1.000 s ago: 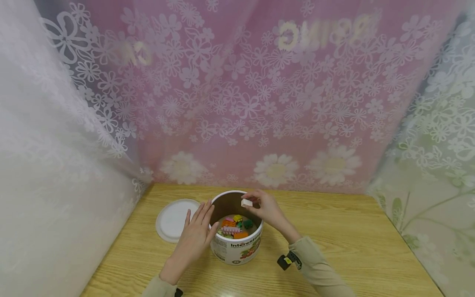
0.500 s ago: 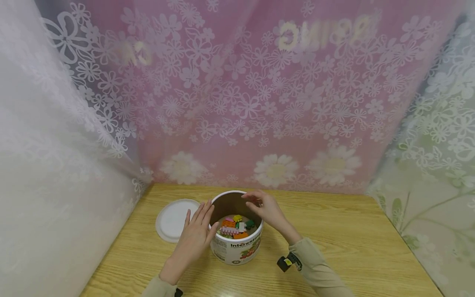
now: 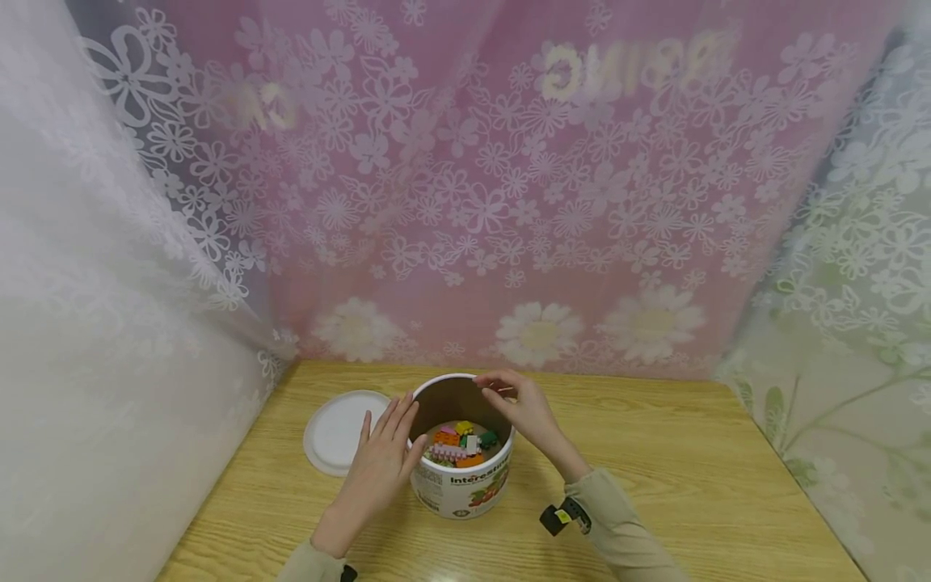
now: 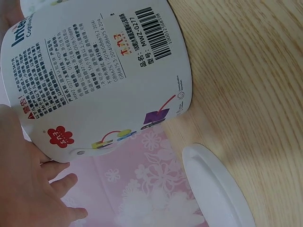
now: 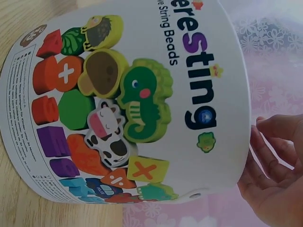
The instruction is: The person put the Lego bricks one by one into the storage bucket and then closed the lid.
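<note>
A white round tub (image 3: 461,505) with printed pictures and lettering stands on the table, its top uncovered. Several toy building bricks (image 3: 449,454) in pink, orange, yellow and green lie at its bottom, with a white brick (image 3: 473,444) among them. My left hand (image 3: 378,469) rests at the tub's left rim with fingers extended. At the right rim is my right hand (image 3: 525,412), its fingers loosely bent and nothing between them. In the right wrist view the fingers (image 5: 267,151) are right at the tub's edge.
A white round lid (image 3: 342,432) lies on the wooden table (image 3: 655,469), left of the tub and partly behind my left hand. A pink flowered curtain (image 3: 494,202) hangs along the back, with pale curtains at both sides.
My right hand has let go of the white brick, which dropped from the rim onto the other bricks in the tub. The left hand has stayed in place.
</note>
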Tool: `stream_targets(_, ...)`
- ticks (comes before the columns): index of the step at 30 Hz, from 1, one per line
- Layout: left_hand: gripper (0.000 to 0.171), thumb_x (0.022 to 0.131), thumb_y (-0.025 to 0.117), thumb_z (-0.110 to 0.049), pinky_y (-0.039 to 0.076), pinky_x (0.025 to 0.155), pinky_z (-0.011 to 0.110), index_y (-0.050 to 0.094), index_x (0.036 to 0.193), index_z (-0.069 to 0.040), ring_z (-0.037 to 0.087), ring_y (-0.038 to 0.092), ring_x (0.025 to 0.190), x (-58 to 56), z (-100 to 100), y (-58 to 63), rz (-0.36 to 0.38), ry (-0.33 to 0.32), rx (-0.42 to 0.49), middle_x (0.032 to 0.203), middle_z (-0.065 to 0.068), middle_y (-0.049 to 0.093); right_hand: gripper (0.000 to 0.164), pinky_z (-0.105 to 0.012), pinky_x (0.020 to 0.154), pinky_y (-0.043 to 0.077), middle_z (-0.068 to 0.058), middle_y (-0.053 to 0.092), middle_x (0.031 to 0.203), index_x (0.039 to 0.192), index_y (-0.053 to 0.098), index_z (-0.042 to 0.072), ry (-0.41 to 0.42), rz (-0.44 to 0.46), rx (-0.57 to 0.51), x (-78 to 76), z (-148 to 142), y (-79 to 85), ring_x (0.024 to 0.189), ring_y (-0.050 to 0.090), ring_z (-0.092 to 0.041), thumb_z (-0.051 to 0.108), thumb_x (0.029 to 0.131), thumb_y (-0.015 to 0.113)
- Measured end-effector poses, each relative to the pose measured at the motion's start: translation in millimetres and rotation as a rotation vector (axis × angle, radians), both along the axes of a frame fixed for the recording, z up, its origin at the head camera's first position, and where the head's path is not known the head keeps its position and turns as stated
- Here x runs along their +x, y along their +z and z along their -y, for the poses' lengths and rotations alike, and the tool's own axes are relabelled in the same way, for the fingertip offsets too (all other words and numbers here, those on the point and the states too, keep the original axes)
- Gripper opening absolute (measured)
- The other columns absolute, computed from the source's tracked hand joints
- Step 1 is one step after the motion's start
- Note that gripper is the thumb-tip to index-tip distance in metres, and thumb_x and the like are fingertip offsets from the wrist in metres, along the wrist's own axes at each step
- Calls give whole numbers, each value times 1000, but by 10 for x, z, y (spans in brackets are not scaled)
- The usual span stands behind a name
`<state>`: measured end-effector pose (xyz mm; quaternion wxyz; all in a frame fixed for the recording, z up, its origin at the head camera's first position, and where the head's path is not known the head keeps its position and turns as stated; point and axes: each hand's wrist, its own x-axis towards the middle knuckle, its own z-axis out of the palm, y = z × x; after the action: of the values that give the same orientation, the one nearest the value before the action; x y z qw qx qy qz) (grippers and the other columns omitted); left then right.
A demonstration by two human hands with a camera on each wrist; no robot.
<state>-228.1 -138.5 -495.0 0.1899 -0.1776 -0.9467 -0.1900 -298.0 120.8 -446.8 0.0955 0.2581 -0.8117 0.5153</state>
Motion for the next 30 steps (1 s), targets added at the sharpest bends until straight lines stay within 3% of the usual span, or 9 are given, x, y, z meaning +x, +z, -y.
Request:
stream_targets(7,56,105,53,-40,20,118,65,49,151,-7,32,33,149,5,14,40,-50,-10,-3,160,10,39,23,-44,89,57,-14,73,113,120,72,3,-21,2,-23,50,40,19,102,68,-35,11,100,65)
stream_targets(11,49,100,63,-31,31,115,61,58,144,-9,32,45,142,11,33,95,-177,-41,66,151,11,52,22,-36,84,58,-22,72,111,119,71,-3,7,4,-58,192,109,160,98,69,-42,4,99,65)
stream_targets(14,41,98,68,-22,43,108,56,65,137,-8,33,57,130,8,61,136,-301,-66,160,139,11,63,21,-32,83,59,-22,72,110,118,71,-2,35,17,-85,325,164,305,95,70,-40,2,98,65)
stream_targets(18,34,94,71,-13,55,94,49,70,128,-8,30,67,114,13,156,174,-409,-53,258,123,10,72,22,-34,84,60,-21,72,110,120,69,-2,90,50,-130,402,256,385,95,72,-37,1,99,63)
stream_targets(25,32,89,74,0,60,77,43,72,121,-3,30,72,96,-30,411,147,-437,-3,305,108,10,76,26,-31,79,60,-18,71,114,126,67,1,152,99,-147,317,461,204,92,72,-20,4,101,61)
stream_targets(30,29,89,72,5,60,75,46,73,117,0,29,73,93,-79,677,80,-375,39,383,107,11,76,28,-33,80,60,-15,71,115,128,67,6,230,118,-148,354,659,195,95,71,-31,12,101,63)
